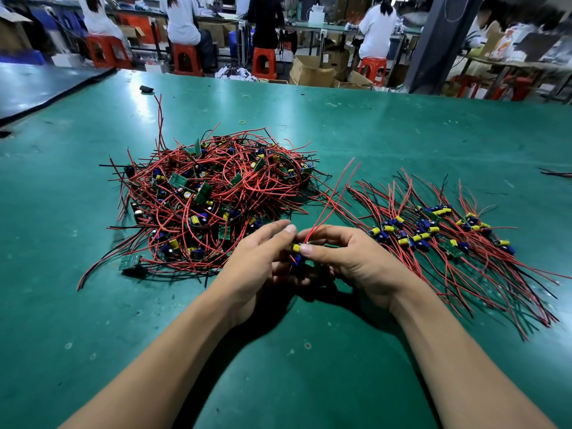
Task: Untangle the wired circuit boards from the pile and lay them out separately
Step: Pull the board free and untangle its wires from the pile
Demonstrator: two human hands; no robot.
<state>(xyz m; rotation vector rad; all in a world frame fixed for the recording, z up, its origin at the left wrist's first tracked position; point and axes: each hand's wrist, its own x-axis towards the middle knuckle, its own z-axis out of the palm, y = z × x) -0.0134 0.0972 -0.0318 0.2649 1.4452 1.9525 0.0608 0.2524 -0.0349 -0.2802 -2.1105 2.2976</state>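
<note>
Dozens of wired boards lie knotted in the pile (pixel 213 199) just left of my hands, and that is my biggest worry. If the red wires (pixel 331 199) of the board I am holding are looped through a strand at the pile's edge, a hard pull could drag a clump along or strain a solder joint. To my right the laid-out row (pixel 439 233) fans its leads toward me. Those same red wires rise close by its near-left end, so a careless set-down could snag there and tangle what is already sorted. The held board (pixel 296 248), with its yellow capacitor, sits between both hands above the table. My left hand (pixel 260 267) and right hand (pixel 349 261) each pinch it with thumb and curled fingertips. It is small, so a slip would drop it.

Beyond, the room looks like a workshop, with people (pixel 182 20) seated on red stools (pixel 263 63) and cardboard boxes (pixel 311 71) on the floor. The green table (pixel 371 125) is glossy and scuffed. Far across it lie a black object (pixel 146 89) and a yellow rubber band (pixel 242 122).
</note>
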